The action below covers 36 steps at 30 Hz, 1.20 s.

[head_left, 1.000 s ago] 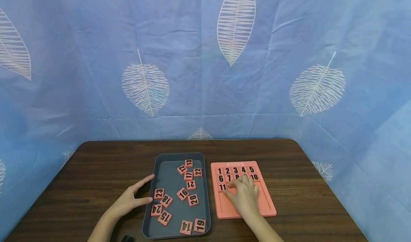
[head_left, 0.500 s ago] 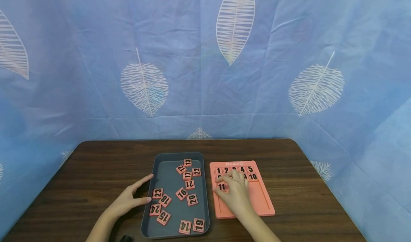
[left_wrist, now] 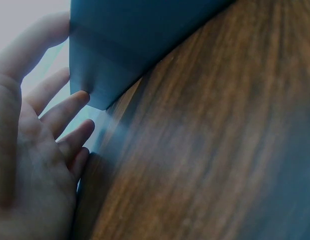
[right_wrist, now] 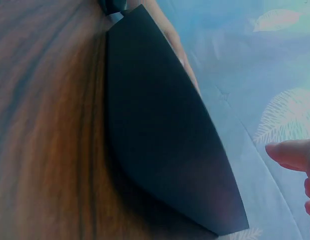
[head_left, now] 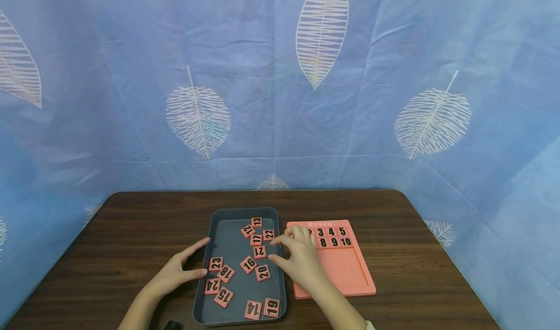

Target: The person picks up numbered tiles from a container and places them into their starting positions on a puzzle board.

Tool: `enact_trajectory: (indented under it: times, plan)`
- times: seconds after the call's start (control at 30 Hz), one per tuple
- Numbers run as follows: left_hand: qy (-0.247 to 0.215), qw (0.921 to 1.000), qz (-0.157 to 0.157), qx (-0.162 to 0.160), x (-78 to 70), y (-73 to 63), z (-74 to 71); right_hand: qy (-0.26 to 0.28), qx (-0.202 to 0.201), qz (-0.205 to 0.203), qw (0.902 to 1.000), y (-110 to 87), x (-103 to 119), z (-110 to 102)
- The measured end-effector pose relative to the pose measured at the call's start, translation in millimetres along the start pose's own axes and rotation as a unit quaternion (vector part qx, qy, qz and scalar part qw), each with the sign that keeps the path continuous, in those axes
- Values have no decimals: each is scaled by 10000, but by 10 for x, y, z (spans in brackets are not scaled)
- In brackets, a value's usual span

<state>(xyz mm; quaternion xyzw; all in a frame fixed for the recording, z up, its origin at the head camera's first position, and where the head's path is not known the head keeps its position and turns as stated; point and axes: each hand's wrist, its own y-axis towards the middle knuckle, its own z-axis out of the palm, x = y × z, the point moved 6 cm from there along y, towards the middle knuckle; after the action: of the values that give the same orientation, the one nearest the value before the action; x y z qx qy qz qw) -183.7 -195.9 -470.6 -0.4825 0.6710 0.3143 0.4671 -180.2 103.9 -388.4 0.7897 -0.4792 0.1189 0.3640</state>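
Note:
A dark grey tray (head_left: 232, 242) holds several pink number tiles, among them tile 21 (head_left: 259, 251), tile 22 (head_left: 269, 234) and tile 20 (head_left: 263, 272). My left hand (head_left: 178, 268) touches the tray's left rim with thumb and fingers spread. In the left wrist view its fingertips lie against the tray wall (left_wrist: 134, 45). My right hand (head_left: 302, 259) hovers over the tray's right rim near tile 21, thumb and forefinger apart, holding nothing. Right of it lies a pink number board (head_left: 345, 271); tiles show in its top two rows, and the hand covers its left part.
A brown wooden table (head_left: 415, 262) bears tray and board. Behind it hangs a blue cloth (head_left: 245, 126) with white leaf prints. A small black object (head_left: 172, 325) lies at the front edge, left of the tray.
My right hand has moved left from over the board to the tray's right rim. Tile 11, visible on the board before, is now behind it. My left hand has stayed at the tray.

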Motion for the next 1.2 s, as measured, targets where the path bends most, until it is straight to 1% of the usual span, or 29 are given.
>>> enact_trajectory:
  times: [0.17,0.27,0.37,0.47,0.57,0.67,0.83,1.03,1.2]
  plan:
    - [9,10000,25,-9,7,1,-4,1,189,-157,9997,114,42,98]
    - [7,10000,12,-24,13,0,-8,-44,322,-314,9990,233,43,160]
    - [5,10000,8,-22,20,1,-11,-170,543,-483,9972,377,25,226]
    - [8,10000,14,0,24,3,-9,-308,871,-626,9937,523,-5,304]
    - [3,10000,21,21,26,3,-7,-394,1274,-681,9887,661,-45,394]
    - [2,10000,-10,14,26,2,-6,-505,1711,-695,9815,779,-88,488]
    - [-9,10000,-70,32,18,-5,3,-713,2301,-750,9677,904,-178,635]
    - [12,10000,-54,8,5,-6,-2,-1085,2642,-878,9543,980,-262,761]
    - [-3,10000,-72,18,1,-8,1,-1293,2815,-941,9461,1017,-315,850]
